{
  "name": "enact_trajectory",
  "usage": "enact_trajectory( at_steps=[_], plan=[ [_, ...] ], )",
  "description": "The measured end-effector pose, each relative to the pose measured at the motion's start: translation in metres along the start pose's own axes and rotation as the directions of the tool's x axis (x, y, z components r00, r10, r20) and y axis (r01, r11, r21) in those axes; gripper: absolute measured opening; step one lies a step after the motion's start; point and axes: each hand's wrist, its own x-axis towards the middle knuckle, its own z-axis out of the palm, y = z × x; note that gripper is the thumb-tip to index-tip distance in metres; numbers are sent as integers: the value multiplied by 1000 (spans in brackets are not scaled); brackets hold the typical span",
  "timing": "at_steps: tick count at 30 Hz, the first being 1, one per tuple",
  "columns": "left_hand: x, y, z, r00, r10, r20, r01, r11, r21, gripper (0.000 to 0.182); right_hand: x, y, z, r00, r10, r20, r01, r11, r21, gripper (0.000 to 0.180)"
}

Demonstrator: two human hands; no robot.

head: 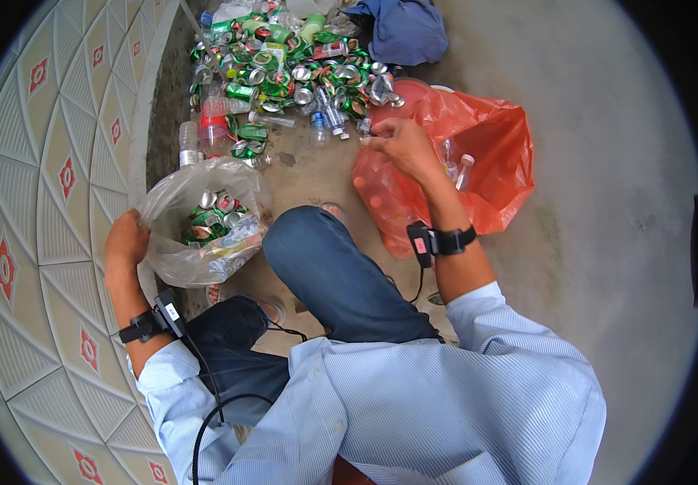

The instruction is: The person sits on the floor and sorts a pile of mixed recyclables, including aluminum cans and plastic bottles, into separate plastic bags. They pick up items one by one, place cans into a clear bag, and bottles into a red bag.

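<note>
My left hand [127, 237] grips the rim of a clear plastic bag [167, 264], which stands with its mouth spread. Crushed green and silver drink cans [216, 218] lie inside it. My right hand [402, 147] is over the left side of a red plastic bag [506, 157], its fingers curled. At its fingertips is a small clear plastic piece [363, 126], perhaps a bottle end; whether I hold it is not plain. Inside the red bag are clear plastic bottles [464, 173], one with a pale pink cap.
A heap of crushed cans and bottles [276, 82] lies ahead on the concrete floor [591, 182]. Behind it is a blue cloth [406, 30]. A patterned tile wall [40, 200] runs along the left. Cables hang from the wrist devices [167, 312].
</note>
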Motion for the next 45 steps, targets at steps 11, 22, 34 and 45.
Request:
enact_trajectory(
  at_steps=[11, 22, 34, 45],
  plan=[
    [-7, 27, -15, 999, -42, -6, 42, 998, 53, 21, 110, 109, 170, 787, 464, 406, -605, 711, 360, 23],
    [9, 95, -8, 947, 232, -220, -211, 971, 116, 36, 191, 207, 247, 767, 627, 137, -641, 758, 120, 32],
    [45, 132, 43, 861, 473, -186, -443, 878, 180, 28, 212, 223, 272, 657, 736, 165, -748, 608, 266, 22],
    [32, 146, 47, 853, 493, -173, -451, 862, 231, 14, 204, 184, 280, 584, 777, 235, -761, 424, 491, 40]
  ],
)
